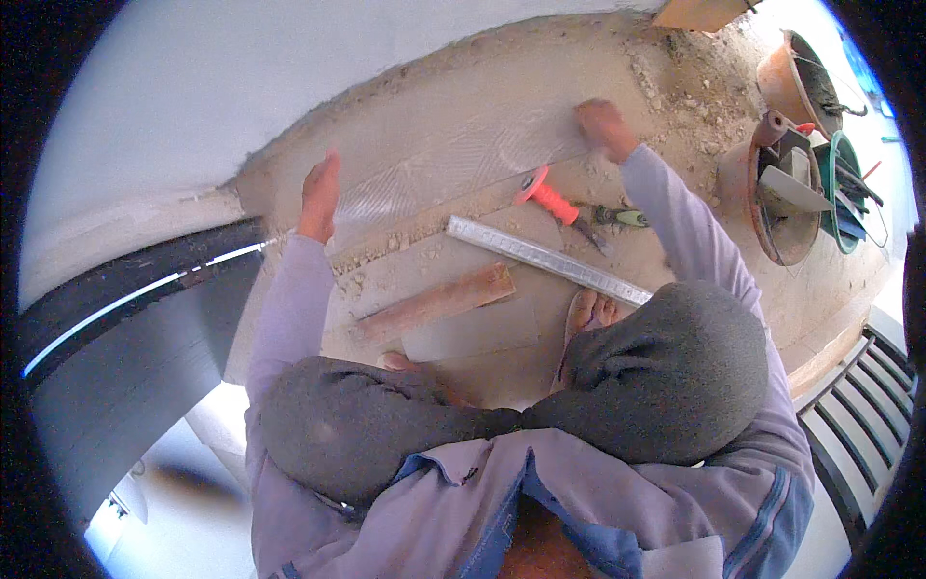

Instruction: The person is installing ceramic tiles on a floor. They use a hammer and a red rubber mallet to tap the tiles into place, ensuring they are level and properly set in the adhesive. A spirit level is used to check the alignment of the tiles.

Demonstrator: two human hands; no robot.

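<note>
A long, pale grey tile strip with combed ridges across its face stretches between my hands. At its left end my left hand presses against the edge, fingers held together and fairly straight. My right hand curls its fingers round the right end. Just in front of the strip lies a suction-cup-like tool with a red-orange handle. Beside it is a small tool with a green handle. A silver metal straightedge runs diagonally toward my right foot. Nearer my left knee lies a reddish-brown wooden block.
A white wall rises behind the strip. Dirt and rubble cover the far right floor. Several buckets stand at right, among them an orange-brown bucket full of tools and a green bucket. A dark slatted grate lies lower right.
</note>
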